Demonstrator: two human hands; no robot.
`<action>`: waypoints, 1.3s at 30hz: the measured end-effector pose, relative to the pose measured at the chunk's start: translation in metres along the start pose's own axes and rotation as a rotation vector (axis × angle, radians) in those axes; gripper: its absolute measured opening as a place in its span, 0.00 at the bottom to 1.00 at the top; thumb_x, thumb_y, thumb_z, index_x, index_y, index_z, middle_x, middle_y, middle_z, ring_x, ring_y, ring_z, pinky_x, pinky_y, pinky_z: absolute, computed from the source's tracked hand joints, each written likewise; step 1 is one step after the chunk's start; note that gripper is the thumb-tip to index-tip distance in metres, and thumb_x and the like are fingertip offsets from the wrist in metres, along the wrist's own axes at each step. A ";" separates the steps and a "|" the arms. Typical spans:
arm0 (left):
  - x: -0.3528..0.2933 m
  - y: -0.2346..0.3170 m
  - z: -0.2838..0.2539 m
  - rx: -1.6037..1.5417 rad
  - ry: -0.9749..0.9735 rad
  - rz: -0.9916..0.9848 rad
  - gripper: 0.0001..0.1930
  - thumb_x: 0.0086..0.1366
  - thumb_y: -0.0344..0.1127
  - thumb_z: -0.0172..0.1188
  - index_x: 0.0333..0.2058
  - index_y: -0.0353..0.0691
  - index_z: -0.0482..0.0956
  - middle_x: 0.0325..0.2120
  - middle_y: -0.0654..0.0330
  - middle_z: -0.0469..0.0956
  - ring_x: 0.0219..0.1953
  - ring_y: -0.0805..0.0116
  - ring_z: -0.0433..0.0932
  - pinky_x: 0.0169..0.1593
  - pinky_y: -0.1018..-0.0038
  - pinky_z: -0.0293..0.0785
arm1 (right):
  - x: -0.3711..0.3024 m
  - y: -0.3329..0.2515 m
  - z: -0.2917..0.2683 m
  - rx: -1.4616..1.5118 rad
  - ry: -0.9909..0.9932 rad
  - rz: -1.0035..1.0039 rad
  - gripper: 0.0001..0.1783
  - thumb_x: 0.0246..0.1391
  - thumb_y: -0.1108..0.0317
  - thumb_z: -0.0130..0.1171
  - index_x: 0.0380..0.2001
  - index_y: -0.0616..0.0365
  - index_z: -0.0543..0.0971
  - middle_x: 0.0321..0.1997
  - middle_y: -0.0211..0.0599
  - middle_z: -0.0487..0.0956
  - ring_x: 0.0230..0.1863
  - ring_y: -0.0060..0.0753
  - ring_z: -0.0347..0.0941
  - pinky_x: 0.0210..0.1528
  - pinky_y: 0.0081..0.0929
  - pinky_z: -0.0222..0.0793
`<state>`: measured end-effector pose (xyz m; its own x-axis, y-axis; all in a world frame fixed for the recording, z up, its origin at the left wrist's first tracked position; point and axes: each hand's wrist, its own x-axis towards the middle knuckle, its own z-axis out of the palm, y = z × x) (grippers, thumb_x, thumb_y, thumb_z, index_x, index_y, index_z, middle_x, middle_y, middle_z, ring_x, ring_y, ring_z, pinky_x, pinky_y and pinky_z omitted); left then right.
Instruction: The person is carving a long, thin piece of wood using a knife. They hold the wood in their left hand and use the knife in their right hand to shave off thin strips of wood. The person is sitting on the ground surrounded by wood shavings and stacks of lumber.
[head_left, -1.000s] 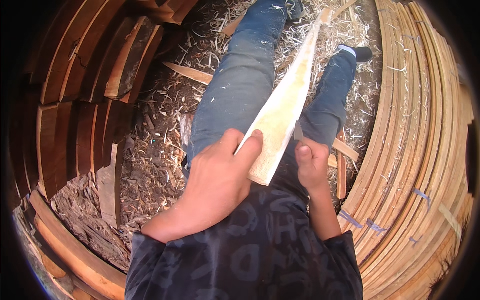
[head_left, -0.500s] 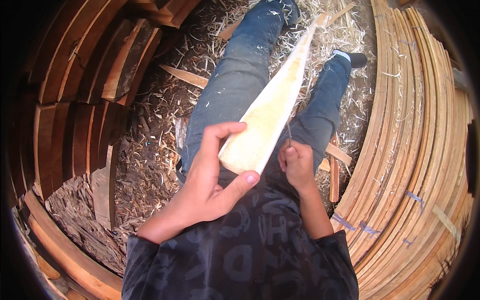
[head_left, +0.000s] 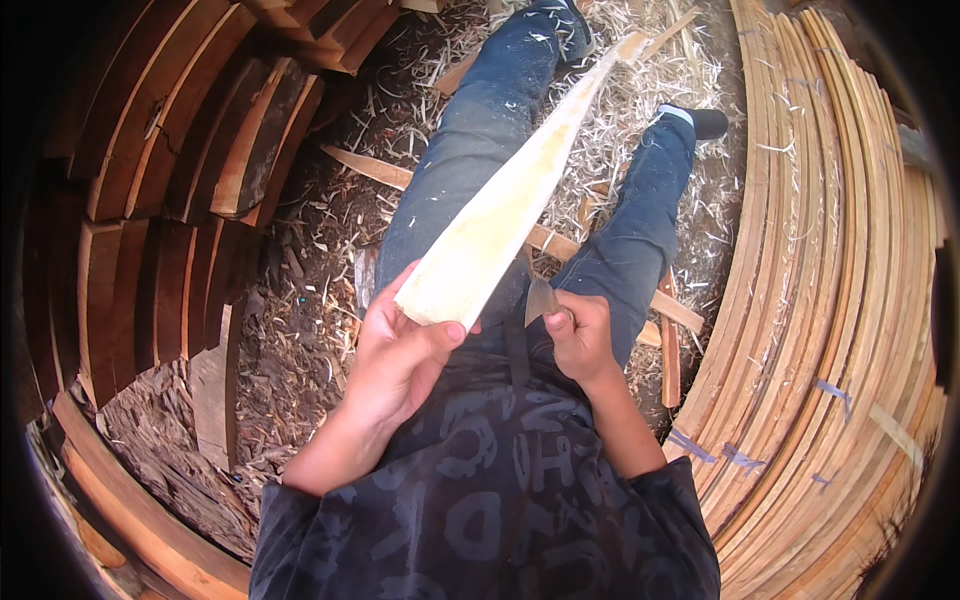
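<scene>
A long pale wooden piece (head_left: 490, 222), broad near me and tapering to its far end, slants away to the right over my legs. My left hand (head_left: 392, 358) grips its near broad end, thumb along the lower edge and fingers partly hidden beneath the wood. Just right of the wood, my right hand (head_left: 583, 338) is closed round a knife with a short, broad metal blade (head_left: 541, 299). The blade points up and left, apart from the wood; the handle is hidden in my fist.
Curly shavings (head_left: 640, 75) cover the ground around my outstretched legs (head_left: 440, 180). Dark, thick boards (head_left: 115, 290) are stacked at the left. Long, thin pale strips (head_left: 800, 300) lie bundled along the right. Loose offcuts (head_left: 372, 166) lie beside and between my legs.
The wooden piece has swung left and its near end has shifted left and up with my left hand. My right hand has turned, so the blade's flat face now shows.
</scene>
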<state>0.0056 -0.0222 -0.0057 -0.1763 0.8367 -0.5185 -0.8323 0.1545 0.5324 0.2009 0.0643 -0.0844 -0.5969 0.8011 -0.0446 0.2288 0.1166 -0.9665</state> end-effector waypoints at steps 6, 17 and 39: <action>-0.002 -0.004 0.009 -0.154 0.128 -0.030 0.25 0.57 0.27 0.54 0.54 0.32 0.64 0.45 0.53 0.73 0.44 0.64 0.73 0.50 0.66 0.69 | 0.007 0.003 0.002 -0.013 -0.026 0.005 0.29 0.55 0.49 0.56 0.12 0.62 0.65 0.09 0.33 0.56 0.11 0.23 0.53 0.15 0.24 0.50; 0.010 -0.013 -0.013 0.448 0.120 0.014 0.15 0.66 0.41 0.49 0.43 0.36 0.73 0.32 0.61 0.76 0.31 0.77 0.71 0.36 0.79 0.64 | 0.018 0.005 0.007 -0.117 -0.051 0.082 0.28 0.54 0.49 0.58 0.14 0.63 0.71 0.07 0.38 0.59 0.08 0.27 0.58 0.14 0.26 0.53; 0.013 -0.030 -0.029 0.300 0.117 0.003 0.13 0.64 0.40 0.48 0.36 0.35 0.71 0.20 0.64 0.67 0.22 0.76 0.60 0.27 0.78 0.54 | 0.052 0.055 -0.016 -0.614 0.155 0.120 0.30 0.48 0.40 0.59 0.11 0.57 0.71 0.08 0.38 0.67 0.13 0.43 0.69 0.16 0.34 0.62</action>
<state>0.0137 -0.0312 -0.0476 -0.2523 0.7741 -0.5806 -0.6425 0.3146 0.6987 0.1947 0.1222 -0.1355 -0.4322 0.8997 -0.0615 0.7129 0.2991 -0.6343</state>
